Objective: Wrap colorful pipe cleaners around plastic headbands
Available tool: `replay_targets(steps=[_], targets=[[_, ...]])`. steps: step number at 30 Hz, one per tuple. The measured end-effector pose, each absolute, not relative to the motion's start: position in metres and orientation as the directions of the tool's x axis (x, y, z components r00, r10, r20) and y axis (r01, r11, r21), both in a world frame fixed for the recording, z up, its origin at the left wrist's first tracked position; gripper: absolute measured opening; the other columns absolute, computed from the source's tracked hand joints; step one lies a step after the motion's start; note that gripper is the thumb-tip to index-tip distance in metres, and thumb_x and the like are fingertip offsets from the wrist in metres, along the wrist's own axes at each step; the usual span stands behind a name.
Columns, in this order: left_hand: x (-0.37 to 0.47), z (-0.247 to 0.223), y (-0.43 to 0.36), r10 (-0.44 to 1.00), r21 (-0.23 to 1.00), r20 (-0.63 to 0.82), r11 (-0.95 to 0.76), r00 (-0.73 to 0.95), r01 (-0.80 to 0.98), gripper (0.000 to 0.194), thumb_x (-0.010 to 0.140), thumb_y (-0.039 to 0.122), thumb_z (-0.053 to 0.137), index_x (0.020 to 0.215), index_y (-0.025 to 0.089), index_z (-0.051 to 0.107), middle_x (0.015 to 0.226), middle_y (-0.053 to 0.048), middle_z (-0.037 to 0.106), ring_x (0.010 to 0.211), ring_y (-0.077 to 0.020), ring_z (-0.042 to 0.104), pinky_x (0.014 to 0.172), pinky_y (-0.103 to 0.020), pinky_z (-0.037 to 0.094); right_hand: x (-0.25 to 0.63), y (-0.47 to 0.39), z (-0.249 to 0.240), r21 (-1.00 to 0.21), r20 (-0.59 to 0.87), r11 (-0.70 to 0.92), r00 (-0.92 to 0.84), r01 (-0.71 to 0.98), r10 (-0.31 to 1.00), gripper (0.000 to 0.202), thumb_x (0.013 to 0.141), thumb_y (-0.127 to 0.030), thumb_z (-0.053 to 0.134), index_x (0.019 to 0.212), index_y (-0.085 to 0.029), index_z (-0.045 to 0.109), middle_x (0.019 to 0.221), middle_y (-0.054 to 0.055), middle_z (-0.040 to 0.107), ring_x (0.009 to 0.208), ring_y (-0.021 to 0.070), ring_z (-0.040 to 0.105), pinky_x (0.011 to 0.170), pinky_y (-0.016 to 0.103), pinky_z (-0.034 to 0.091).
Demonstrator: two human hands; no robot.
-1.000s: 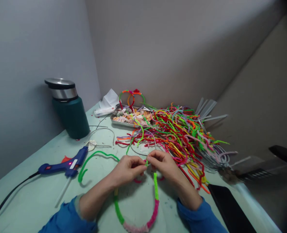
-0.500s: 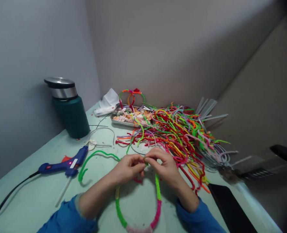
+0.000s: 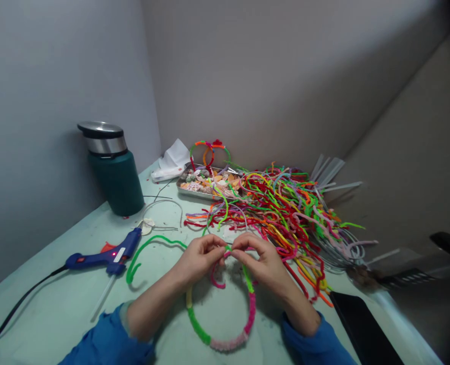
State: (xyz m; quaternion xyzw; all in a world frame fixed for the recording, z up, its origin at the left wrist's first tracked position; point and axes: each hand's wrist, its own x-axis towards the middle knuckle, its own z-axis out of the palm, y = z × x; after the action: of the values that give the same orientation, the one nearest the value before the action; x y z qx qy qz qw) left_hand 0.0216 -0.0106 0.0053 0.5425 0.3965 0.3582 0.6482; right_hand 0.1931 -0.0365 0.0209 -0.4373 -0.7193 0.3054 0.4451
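A hoop wrapped in coloured pipe cleaner (image 3: 228,344), with green, pink, magenta and yellow sections, hangs down below my hands. My left hand (image 3: 200,261) pinches the top of its ring between thumb and fingers. Close beside it, my right hand (image 3: 261,261) has its fingertips pressed on the same stretch, where a bit of green and pink fuzz shows between the two hands. Under the left fingers, a loose pink curl (image 3: 217,281) sticks down inside the ring. A long green pipe cleaner (image 3: 154,239) arches out to the left of my left hand.
At left are a blue glue gun (image 3: 105,257) with a lit red light and a teal bottle (image 3: 118,182). A metal tray (image 3: 194,193) of small pieces, a tangled pipe cleaner heap (image 3: 278,213) and two finished-looking hoops (image 3: 202,143) lie behind. A black phone-like slab (image 3: 361,327) is at right.
My fingertips have parted slightly, baring a green and pink piece between them. The pink curl and the ring's lower edge show more fully. The whole view has shifted a little.
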Motion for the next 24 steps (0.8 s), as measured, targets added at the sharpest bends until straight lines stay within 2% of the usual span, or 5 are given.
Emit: replay_targets(steps=[6,13,17,20,24], targets=[[0.0211,0.0094,-0.0122,0.898,0.985,-0.136,0.167,0.418,-0.037,0.035,0.07,0.043,0.066,0.083,0.012,0.057,0.053,0.002,0.054,0.04,-0.0035,0.036,0.039,-0.016,0.022,0.1907,-0.0364,0.0182,-0.779,0.462,0.532,-0.269,0.332,0.845,0.008,0.079,-0.013,0.062,0.076,-0.018,0.067,0.079,0.004,0.059,0.077,0.0157,0.057,0.071,0.028,0.044],[0.0194,0.0095,-0.0125,0.876,0.985,-0.099,0.155,0.472,-0.082,0.03,0.074,0.04,0.064,0.086,0.014,0.055,0.054,0.003,0.054,0.04,-0.0028,0.034,0.039,-0.015,0.021,0.1877,-0.035,0.0153,-0.787,0.399,0.472,-0.256,0.397,0.881,0.011,0.078,-0.011,0.062,0.07,-0.018,0.065,0.075,0.002,0.058,0.074,0.0148,0.056,0.068,0.026,0.042],[0.0186,0.0079,-0.0123,0.864,0.982,-0.112,0.17,0.492,-0.076,0.03,0.074,0.039,0.064,0.088,0.014,0.055,0.055,0.003,0.055,0.04,-0.0029,0.034,0.039,-0.015,0.021,0.188,-0.0342,0.016,-0.872,0.227,0.285,-0.187,0.398,0.956,0.008,0.076,-0.015,0.061,0.07,-0.017,0.065,0.073,0.002,0.061,0.071,0.0153,0.056,0.066,0.026,0.041],[0.018,0.007,-0.0125,0.852,0.98,-0.128,0.188,0.508,-0.069,0.028,0.074,0.038,0.064,0.088,0.014,0.056,0.055,0.002,0.056,0.04,-0.003,0.034,0.039,-0.016,0.02,0.1891,-0.0334,0.0165,-0.944,0.041,0.101,-0.193,0.314,0.98,0.008,0.074,-0.021,0.061,0.071,-0.016,0.066,0.068,0.001,0.062,0.066,0.0147,0.054,0.06,0.025,0.04],[0.0169,0.0054,-0.0129,0.84,0.982,-0.119,0.18,0.53,-0.064,0.025,0.075,0.035,0.063,0.086,0.014,0.057,0.057,0.002,0.057,0.042,-0.0034,0.036,0.04,-0.016,0.021,0.1921,-0.0322,0.0158,-0.981,-0.095,-0.053,-0.23,0.184,0.969,0.015,0.071,-0.029,0.066,0.071,-0.014,0.066,0.064,0.0,0.059,0.057,0.0111,0.048,0.054,0.023,0.034]])
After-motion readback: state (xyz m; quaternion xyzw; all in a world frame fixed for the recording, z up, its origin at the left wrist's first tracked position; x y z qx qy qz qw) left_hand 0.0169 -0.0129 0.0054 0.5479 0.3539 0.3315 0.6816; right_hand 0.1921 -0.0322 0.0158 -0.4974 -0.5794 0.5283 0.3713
